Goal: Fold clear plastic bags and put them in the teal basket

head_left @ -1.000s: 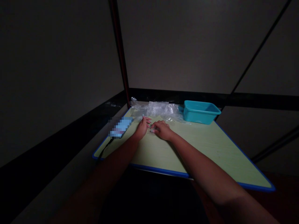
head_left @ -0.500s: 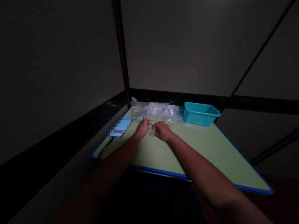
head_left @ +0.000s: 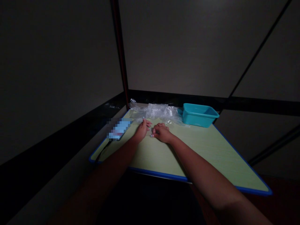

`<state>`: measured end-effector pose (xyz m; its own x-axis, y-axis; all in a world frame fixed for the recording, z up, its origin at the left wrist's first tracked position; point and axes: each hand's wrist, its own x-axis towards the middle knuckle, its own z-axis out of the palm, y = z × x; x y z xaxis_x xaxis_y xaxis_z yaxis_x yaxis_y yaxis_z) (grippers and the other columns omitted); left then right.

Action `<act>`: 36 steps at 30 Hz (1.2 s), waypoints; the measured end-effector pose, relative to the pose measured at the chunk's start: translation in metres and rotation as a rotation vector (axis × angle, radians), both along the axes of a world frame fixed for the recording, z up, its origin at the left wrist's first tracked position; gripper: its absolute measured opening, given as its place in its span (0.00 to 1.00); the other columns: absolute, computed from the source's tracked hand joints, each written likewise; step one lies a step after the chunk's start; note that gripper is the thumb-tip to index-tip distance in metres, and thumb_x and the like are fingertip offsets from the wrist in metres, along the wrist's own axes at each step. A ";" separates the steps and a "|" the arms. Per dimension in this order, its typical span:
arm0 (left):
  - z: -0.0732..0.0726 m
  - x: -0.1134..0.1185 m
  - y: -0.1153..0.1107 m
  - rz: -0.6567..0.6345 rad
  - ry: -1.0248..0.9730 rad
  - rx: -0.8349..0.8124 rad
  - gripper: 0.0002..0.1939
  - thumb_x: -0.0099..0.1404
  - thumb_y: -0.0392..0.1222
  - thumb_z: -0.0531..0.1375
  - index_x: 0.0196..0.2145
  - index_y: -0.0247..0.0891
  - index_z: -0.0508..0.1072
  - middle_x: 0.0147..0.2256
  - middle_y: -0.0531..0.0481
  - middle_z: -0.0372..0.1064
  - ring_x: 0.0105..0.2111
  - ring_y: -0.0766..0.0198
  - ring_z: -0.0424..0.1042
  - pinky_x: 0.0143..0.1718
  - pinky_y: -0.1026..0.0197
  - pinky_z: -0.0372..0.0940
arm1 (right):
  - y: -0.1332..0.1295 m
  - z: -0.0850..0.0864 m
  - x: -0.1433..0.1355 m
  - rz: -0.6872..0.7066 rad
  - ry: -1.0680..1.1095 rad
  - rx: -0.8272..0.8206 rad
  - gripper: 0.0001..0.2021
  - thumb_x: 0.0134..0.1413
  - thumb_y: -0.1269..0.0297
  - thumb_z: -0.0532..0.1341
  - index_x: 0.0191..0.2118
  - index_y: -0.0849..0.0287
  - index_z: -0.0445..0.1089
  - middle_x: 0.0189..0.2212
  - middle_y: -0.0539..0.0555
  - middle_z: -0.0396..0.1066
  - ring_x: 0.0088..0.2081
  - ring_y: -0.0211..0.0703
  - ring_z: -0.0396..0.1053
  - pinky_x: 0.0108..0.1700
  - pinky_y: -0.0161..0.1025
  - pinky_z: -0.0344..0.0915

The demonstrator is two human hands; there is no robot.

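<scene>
My left hand (head_left: 142, 129) rests on its side on the pale green tabletop (head_left: 159, 157), thumb up and fingers apart, with nothing visible in it. A short gap to the right, my right hand (head_left: 162, 132) lies low on the table, its fingers curled in and its thumb drawn toward them. Something small and see-through seems to be at those fingertips, but it is too faint to name. Crumpled clear plastic bags (head_left: 159, 110) lie just beyond both hands.
A turquoise plastic basin (head_left: 199, 118) stands at the back right of the table. On the left lies a phone (head_left: 120, 128), its screen blurred, with a dark strap (head_left: 102, 152) running to the table edge. Walls close in behind and to the left.
The view has shifted slightly. My right thumb and fingers are drawn a little closer together, and the see-through thing beside them shows less. My left hand looks much the same.
</scene>
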<state>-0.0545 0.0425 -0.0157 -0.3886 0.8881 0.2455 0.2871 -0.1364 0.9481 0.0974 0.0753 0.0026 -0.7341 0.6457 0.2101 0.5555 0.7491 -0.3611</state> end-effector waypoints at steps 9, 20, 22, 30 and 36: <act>0.000 0.000 -0.005 -0.027 0.249 0.013 0.33 0.65 0.60 0.36 0.21 0.38 0.70 0.21 0.49 0.67 0.25 0.64 0.66 0.30 0.62 0.61 | 0.003 0.000 0.001 -0.048 0.145 -0.039 0.05 0.48 0.64 0.63 0.32 0.57 0.70 0.39 0.54 0.66 0.45 0.48 0.58 0.43 0.42 0.52; 0.008 0.001 -0.008 -0.154 0.519 0.001 0.29 0.66 0.50 0.43 0.12 0.40 0.68 0.19 0.50 0.68 0.30 0.62 0.68 0.47 0.58 0.55 | 0.019 -0.010 0.003 0.025 0.267 -0.032 0.04 0.48 0.63 0.63 0.31 0.58 0.71 0.35 0.54 0.68 0.43 0.45 0.61 0.47 0.43 0.54; 0.009 0.002 -0.010 -0.177 0.527 0.000 0.30 0.67 0.49 0.43 0.12 0.40 0.68 0.19 0.50 0.68 0.30 0.62 0.68 0.48 0.58 0.55 | 0.021 -0.010 0.004 0.043 0.291 -0.030 0.05 0.48 0.64 0.62 0.32 0.58 0.70 0.35 0.53 0.68 0.42 0.45 0.62 0.47 0.43 0.54; 0.007 -0.001 -0.007 -0.171 0.489 0.023 0.25 0.65 0.48 0.48 0.16 0.40 0.74 0.24 0.49 0.71 0.32 0.61 0.69 0.47 0.57 0.57 | 0.033 0.002 0.015 -0.075 0.354 -0.029 0.06 0.56 0.65 0.55 0.36 0.61 0.67 0.33 0.52 0.70 0.37 0.39 0.63 0.41 0.36 0.57; 0.003 -0.004 -0.004 -0.185 0.467 0.045 0.17 0.58 0.46 0.56 0.15 0.39 0.73 0.22 0.50 0.70 0.31 0.62 0.69 0.43 0.60 0.60 | 0.019 0.016 0.023 0.060 0.137 -0.041 0.09 0.47 0.61 0.64 0.31 0.61 0.69 0.30 0.51 0.69 0.34 0.38 0.63 0.38 0.35 0.55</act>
<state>-0.0583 0.0386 -0.0128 -0.0656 0.9163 0.3951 0.6461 -0.2627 0.7166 0.1200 0.0942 0.0189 -0.7382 0.6114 0.2851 0.4536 0.7626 -0.4611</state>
